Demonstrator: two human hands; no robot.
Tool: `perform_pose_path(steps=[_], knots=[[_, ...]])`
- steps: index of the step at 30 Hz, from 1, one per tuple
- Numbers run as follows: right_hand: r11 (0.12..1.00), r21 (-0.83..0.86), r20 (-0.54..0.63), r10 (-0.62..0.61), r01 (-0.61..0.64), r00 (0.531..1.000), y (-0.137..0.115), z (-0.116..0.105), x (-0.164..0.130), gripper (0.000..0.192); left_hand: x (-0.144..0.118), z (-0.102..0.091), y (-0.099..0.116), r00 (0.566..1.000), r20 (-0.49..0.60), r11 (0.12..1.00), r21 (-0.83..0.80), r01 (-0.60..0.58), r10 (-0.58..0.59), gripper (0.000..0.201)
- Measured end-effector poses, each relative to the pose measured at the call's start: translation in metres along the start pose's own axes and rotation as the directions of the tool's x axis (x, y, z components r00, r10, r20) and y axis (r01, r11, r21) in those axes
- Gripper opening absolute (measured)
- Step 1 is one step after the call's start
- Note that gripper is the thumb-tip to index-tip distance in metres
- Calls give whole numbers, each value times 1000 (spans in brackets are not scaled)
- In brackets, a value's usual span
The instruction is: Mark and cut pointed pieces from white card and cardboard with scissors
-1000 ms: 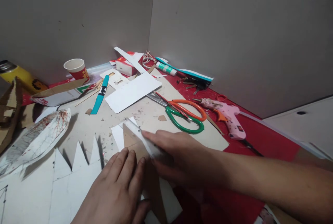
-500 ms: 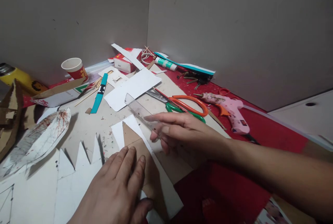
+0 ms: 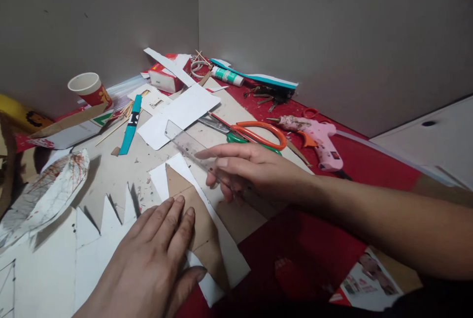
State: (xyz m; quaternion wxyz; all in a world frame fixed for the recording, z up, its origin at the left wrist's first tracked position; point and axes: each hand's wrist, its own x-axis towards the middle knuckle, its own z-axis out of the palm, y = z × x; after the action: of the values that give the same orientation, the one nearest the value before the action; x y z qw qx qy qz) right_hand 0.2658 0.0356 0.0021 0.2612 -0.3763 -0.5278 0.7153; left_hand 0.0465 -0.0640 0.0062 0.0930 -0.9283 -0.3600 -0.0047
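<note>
My left hand [image 3: 148,254] lies flat, fingers stretched, on a brown pointed cardboard piece [image 3: 203,224]. Under that piece is a white sheet [image 3: 231,254] whose edges show on both sides. My right hand [image 3: 240,168] grips a clear plastic ruler [image 3: 181,141] between thumb and fingers, tilted above the work surface. The ruler's far end overlaps a white card [image 3: 177,116] in view. Left of my left hand is white card cut into sharp points [image 3: 105,224]. Scissors with orange and green handles [image 3: 262,131] lie just beyond my right hand.
A pink glue gun [image 3: 318,141] lies at right on the red cloth [image 3: 373,165]. A paper cup [image 3: 90,89], a teal strip [image 3: 131,126], a glue stick [image 3: 227,76] and a red-and-white box [image 3: 162,79] stand or lie farther back. A curved, stained paper shape [image 3: 51,195] is at left.
The whole view has shifted, so things appear a little farther left and higher. My left hand stays on the brown cardboard, and my right hand still holds the ruler.
</note>
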Motion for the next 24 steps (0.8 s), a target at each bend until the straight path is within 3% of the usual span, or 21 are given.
perform_pose_path(steps=[5,8,11,17,21,24], knots=[[988,-142,-22,-66,62,998,0,-1,-2,40,2,-2,2,999,15,999,-14,39,-39,62],[931,-332,-13,-165,152,986,-2,-1,-3,40,2,-4,6,998,30,998,-17,53,-52,57],[895,-408,-20,-206,180,978,-4,0,-5,42,0,-6,10,999,28,999,-26,47,-46,56],[966,-239,-31,-107,96,994,2,1,-6,64,-1,-8,8,994,85,990,-122,71,-61,50],[993,-117,-7,-29,28,1000,8,5,-5,63,-3,-6,7,989,137,988,-139,73,-54,49],[997,-59,21,40,-39,999,10,9,-5,56,-4,-3,7,993,109,987,-148,58,-42,50]])
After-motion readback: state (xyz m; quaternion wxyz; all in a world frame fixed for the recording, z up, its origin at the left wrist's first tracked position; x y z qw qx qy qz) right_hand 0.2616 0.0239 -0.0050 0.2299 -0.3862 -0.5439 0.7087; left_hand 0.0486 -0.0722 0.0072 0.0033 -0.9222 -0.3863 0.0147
